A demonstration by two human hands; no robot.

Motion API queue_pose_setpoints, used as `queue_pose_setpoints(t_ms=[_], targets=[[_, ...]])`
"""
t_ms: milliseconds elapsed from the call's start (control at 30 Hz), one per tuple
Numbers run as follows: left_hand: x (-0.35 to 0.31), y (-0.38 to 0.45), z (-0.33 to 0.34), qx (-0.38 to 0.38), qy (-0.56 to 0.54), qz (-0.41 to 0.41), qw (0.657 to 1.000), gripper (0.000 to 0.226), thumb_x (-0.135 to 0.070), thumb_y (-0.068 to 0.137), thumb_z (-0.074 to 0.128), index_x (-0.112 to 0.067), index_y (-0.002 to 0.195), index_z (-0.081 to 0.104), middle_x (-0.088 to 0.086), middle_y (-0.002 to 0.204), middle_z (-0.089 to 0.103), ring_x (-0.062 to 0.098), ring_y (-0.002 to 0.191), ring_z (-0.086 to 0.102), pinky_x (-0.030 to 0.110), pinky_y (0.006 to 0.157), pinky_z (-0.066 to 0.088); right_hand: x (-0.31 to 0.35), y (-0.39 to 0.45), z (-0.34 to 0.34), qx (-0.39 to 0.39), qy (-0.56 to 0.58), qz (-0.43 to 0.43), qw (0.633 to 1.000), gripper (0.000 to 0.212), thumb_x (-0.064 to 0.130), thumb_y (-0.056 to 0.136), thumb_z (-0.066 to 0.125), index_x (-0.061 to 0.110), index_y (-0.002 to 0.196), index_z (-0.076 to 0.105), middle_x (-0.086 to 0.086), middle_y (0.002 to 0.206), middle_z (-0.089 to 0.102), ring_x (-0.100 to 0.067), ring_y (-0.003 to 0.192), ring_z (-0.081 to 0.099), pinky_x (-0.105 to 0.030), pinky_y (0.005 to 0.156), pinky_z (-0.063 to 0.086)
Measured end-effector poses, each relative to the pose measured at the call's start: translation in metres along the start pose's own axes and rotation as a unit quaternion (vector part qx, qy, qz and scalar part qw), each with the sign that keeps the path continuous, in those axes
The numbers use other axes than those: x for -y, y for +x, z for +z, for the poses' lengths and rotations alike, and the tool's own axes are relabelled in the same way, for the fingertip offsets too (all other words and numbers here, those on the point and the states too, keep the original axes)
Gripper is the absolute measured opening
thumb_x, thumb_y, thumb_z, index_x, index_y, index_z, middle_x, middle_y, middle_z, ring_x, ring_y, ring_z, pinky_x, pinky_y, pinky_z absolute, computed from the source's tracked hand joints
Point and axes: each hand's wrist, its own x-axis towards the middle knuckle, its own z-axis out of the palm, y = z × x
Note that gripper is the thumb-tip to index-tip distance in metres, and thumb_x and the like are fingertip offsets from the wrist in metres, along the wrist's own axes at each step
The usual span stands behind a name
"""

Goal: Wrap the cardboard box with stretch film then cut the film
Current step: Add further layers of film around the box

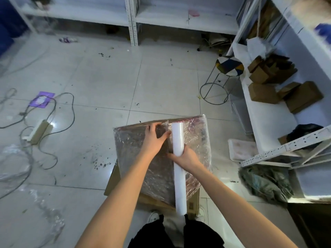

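Observation:
A cardboard box [134,149] covered in shiny stretch film lies flat in front of me, resting on another brown box [114,178] on the floor. A long white roll of stretch film [179,176] lies lengthwise across the wrapped top. My right hand [186,156] grips the roll near its middle. My left hand [154,136] lies on the film-covered top just left of the roll, its fingers spread, thumb pointing at the roll.
A round stool [227,68] stands at the right. White shelving [268,122] with small cartons fills the right side, more shelves [132,20] run along the back. A power strip [37,129] with cables, a purple sheet [42,99] and film scraps [14,167] lie at the left.

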Motion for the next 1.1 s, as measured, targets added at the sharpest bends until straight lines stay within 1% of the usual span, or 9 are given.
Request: queue_pose_setpoints(t_ms=[167, 333, 467, 567, 667, 733, 800, 967, 1100], targets=[[0.002, -0.002, 0.002, -0.016, 0.003, -0.002, 1.0, 0.045, -0.038, 0.086, 0.064, -0.025, 0.124, 0.046, 0.001, 0.134, 0.045, 0.017, 0.121, 0.046, 0.038, 0.103, 0.038, -0.012, 0.008, -0.004, 0.073, 0.113, -0.002, 0.991, 0.057, 0.033, 0.076, 0.075, 0.009, 0.119, 0.047, -0.005, 0.102, 0.06, -0.02, 0.088, 0.06, -0.027, 0.07, 0.05], [0.005, -0.013, 0.008, -0.069, -0.003, -0.045, 0.997, 0.037, -0.033, 0.088, 0.062, -0.033, 0.121, 0.044, -0.002, 0.131, 0.049, 0.021, 0.116, 0.052, 0.048, 0.101, 0.042, -0.022, 0.017, -0.009, 0.167, 0.217, 0.028, 0.962, 0.076, 0.03, 0.057, 0.085, 0.005, 0.121, 0.052, -0.009, 0.106, 0.068, -0.023, 0.092, 0.068, -0.041, 0.084, 0.056], [0.007, -0.027, 0.01, -0.128, -0.043, -0.078, 0.988, 0.031, -0.028, 0.089, 0.06, -0.042, 0.111, 0.043, -0.001, 0.128, 0.05, 0.023, 0.107, 0.058, 0.049, 0.094, 0.048, -0.031, 0.022, -0.016, 0.223, 0.179, -0.049, 0.957, 0.06, 0.026, 0.069, 0.082, 0.009, 0.116, 0.049, -0.007, 0.106, 0.064, -0.02, 0.091, 0.064, -0.034, 0.083, 0.055], [0.009, -0.034, 0.01, -0.167, -0.094, -0.077, 0.978, 0.034, -0.02, 0.089, 0.062, -0.051, 0.096, 0.05, -0.005, 0.117, 0.057, 0.019, 0.09, 0.062, 0.052, 0.087, 0.051, -0.038, 0.024, -0.02, 0.235, 0.11, -0.115, 0.959, 0.048, 0.029, 0.075, 0.076, 0.008, 0.113, 0.054, -0.009, 0.102, 0.065, -0.021, 0.089, 0.064, -0.035, 0.078, 0.055], [0.012, -0.039, 0.014, -0.19, -0.113, -0.101, 0.97, 0.037, -0.02, 0.088, 0.063, -0.056, 0.088, 0.051, -0.015, 0.107, 0.058, 0.02, 0.082, 0.062, 0.056, 0.085, 0.051, -0.038, 0.025, -0.025, 0.227, 0.054, -0.145, 0.962, 0.046, 0.034, 0.076, 0.074, 0.007, 0.109, 0.054, -0.007, 0.096, 0.062, -0.023, 0.088, 0.062, -0.039, 0.076, 0.053], [0.012, -0.042, 0.016, -0.203, -0.121, -0.11, 0.965, 0.036, -0.021, 0.087, 0.064, -0.055, 0.088, 0.051, -0.011, 0.104, 0.06, 0.024, 0.081, 0.063, 0.056, 0.083, 0.052, -0.038, 0.027, -0.029, 0.218, 0.02, -0.168, 0.961, 0.049, 0.038, 0.076, 0.074, 0.008, 0.108, 0.052, -0.003, 0.093, 0.059, -0.022, 0.087, 0.061, -0.038, 0.076, 0.052], [0.013, -0.044, 0.017, -0.205, -0.125, -0.108, 0.965, 0.035, -0.022, 0.085, 0.065, -0.054, 0.089, 0.052, -0.006, 0.103, 0.061, 0.024, 0.083, 0.063, 0.057, 0.082, 0.052, -0.039, 0.029, -0.032, 0.224, 0.024, -0.174, 0.959, 0.053, 0.036, 0.076, 0.075, 0.01, 0.113, 0.048, -0.001, 0.095, 0.057, -0.02, 0.088, 0.059, -0.035, 0.077, 0.052], [0.004, -0.043, 0.014, -0.215, -0.131, -0.12, 0.96, 0.028, -0.024, 0.082, 0.069, -0.046, 0.09, 0.053, -0.015, 0.105, 0.058, 0.022, 0.096, 0.062, 0.05, 0.09, 0.05, -0.039, 0.034, -0.039, 0.226, 0.064, -0.144, 0.961, 0.057, 0.031, 0.077, 0.076, 0.008, 0.117, 0.043, -0.005, 0.101, 0.056, -0.021, 0.089, 0.058, -0.035, 0.078, 0.053], [0.002, -0.044, 0.014, -0.2, -0.135, -0.122, 0.963, 0.027, -0.024, 0.083, 0.067, -0.041, 0.096, 0.052, -0.008, 0.114, 0.057, 0.039, 0.109, 0.056, 0.057, 0.095, 0.045, -0.039, 0.043, -0.047, 0.248, 0.025, -0.158, 0.955, 0.055, 0.04, 0.082, 0.069, 0.011, 0.12, 0.042, -0.005, 0.104, 0.056, -0.019, 0.091, 0.057, -0.032, 0.076, 0.05]])
